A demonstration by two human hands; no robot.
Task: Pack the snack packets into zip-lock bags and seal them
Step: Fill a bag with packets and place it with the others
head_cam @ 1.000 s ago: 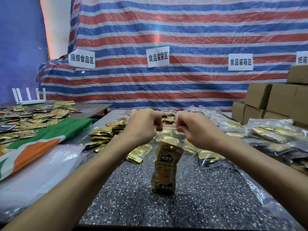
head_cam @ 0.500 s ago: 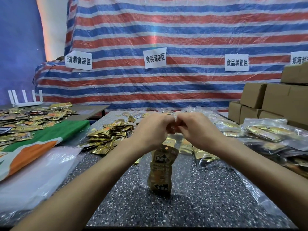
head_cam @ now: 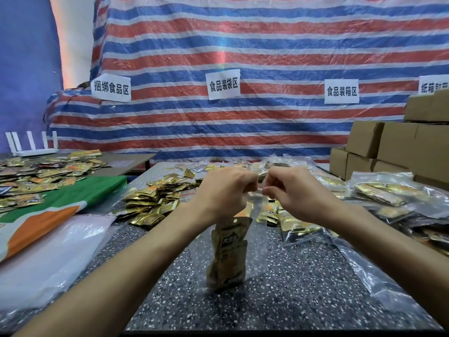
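Observation:
A clear zip-lock bag [head_cam: 257,242] hangs upright over the speckled table [head_cam: 279,300], with gold snack packets [head_cam: 228,254] standing inside it. My left hand [head_cam: 226,190] and my right hand [head_cam: 296,190] both pinch the bag's top strip, a small gap between them. The fingers hide most of the zip strip, so I cannot tell how much of it is closed. A heap of loose gold packets [head_cam: 155,203] lies on the table to the left of my hands.
Filled bags [head_cam: 388,198] pile up on the right, with cardboard boxes [head_cam: 398,147] stacked behind them. A stack of empty clear bags [head_cam: 48,254] lies front left beside a green and orange sheet [head_cam: 48,210]. More packets [head_cam: 43,171] cover the far left table.
My hands came together at the middle of the bag's top, then moved a little apart again along the strip. The bag has stayed hanging over the same spot.

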